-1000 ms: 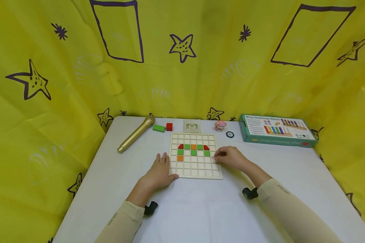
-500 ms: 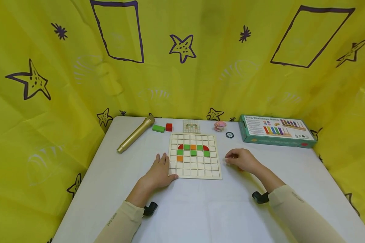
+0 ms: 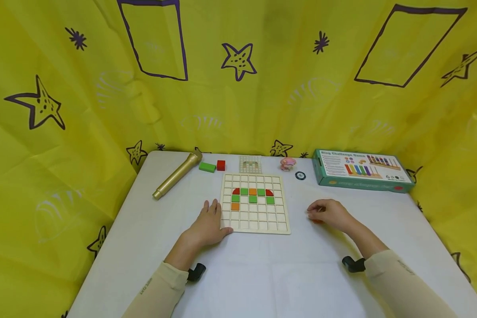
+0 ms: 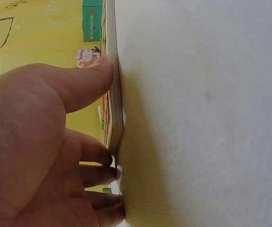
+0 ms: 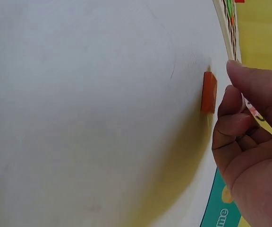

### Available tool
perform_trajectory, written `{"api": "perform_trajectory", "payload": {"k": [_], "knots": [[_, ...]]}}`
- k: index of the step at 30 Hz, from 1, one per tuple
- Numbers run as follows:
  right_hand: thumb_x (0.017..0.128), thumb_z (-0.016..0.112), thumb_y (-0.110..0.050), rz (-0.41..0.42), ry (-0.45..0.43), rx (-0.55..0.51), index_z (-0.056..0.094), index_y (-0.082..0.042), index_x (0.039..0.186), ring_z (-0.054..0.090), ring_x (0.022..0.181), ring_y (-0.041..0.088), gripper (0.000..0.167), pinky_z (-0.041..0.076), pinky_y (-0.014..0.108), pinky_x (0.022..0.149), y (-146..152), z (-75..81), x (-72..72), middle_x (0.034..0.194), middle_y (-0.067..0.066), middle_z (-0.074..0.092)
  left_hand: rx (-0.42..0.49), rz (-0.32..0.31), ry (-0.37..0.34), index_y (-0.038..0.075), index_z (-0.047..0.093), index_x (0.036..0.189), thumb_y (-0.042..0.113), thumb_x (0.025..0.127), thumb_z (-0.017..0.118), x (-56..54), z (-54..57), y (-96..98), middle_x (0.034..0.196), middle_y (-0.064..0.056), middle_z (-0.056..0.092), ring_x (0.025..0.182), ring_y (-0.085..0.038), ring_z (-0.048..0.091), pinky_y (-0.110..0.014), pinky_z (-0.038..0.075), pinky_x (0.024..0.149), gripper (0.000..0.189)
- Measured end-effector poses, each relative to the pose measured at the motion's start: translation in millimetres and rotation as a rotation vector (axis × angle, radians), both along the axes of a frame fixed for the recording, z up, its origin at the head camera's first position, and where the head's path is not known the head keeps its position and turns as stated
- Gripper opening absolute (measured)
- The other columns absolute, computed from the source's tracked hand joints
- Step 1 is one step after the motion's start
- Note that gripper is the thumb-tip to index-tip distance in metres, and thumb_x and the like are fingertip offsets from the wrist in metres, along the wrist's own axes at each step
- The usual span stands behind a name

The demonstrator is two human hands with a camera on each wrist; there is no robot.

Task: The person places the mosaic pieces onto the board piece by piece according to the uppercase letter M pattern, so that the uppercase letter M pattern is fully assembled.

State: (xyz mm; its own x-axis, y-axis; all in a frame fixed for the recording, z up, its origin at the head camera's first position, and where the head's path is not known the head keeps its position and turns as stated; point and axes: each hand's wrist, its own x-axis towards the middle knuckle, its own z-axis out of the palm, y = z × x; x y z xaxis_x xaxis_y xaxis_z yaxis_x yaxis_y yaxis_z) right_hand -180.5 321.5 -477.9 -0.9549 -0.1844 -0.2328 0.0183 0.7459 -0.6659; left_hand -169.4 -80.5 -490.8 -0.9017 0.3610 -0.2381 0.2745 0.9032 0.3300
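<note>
My left hand (image 3: 208, 226) lies with extended fingers along the near left corner of a wooden grid board (image 3: 258, 223); in the left wrist view its thumb (image 4: 96, 78) touches the board's edge. Green, orange and red tiles sit in the upper rows, among them a green tile (image 3: 253, 199) and an orange tile (image 3: 235, 206). Right of the board, my right hand (image 3: 331, 214) hovers with loosely curled fingers, thumb and forefinger apart, nothing visible between them. Close to its fingertips an orange block (image 5: 208, 93) lies on the table, mostly hidden by the hand in the head view.
Behind the board are a pattern card (image 3: 250, 164), a green block (image 3: 207, 167) and a red block (image 3: 221, 165). A gold microphone (image 3: 177, 175) lies left. Further right are a pink figure (image 3: 288, 164), a black disc (image 3: 300, 176) and a game box (image 3: 363, 171). A yellow curtain (image 3: 238, 110) hangs behind.
My right hand has moved right, away from the board's right edge, to beside the orange block. The left hand and the tiles have stayed in place.
</note>
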Motion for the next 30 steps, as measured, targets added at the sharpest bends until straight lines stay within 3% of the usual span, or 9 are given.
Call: {"api": "perform_trajectory", "payload": {"k": [16, 30], "knots": [[0.086, 0.081, -0.020, 0.011, -0.050, 0.020, 0.072, -0.003, 0.109, 0.055, 0.088, 0.024, 0.030, 0.049, 0.036, 0.078, 18, -2.3, 4.6, 0.099, 0.006, 0.065, -0.019, -0.011, 0.013, -0.012, 0.024, 0.153, 0.052, 0.095, 0.063, -2.0, 0.2, -1.9, 0.162, -0.027, 0.019, 0.149, -0.049, 0.011, -0.050, 0.022, 0.119, 0.094], [0.088, 0.078, -0.015, 0.064, -0.069, -0.014, 0.071, -0.004, 0.101, 0.053, 0.085, 0.020, 0.018, 0.047, 0.028, 0.072, 15, 1.0, 3.8, 0.091, 0.003, 0.063, -0.018, -0.015, 0.001, -0.012, 0.024, 0.154, 0.052, 0.095, 0.063, -1.5, -1.1, -0.3, 0.162, -0.027, 0.018, 0.149, -0.049, 0.010, -0.050, 0.021, 0.120, 0.095]]}}
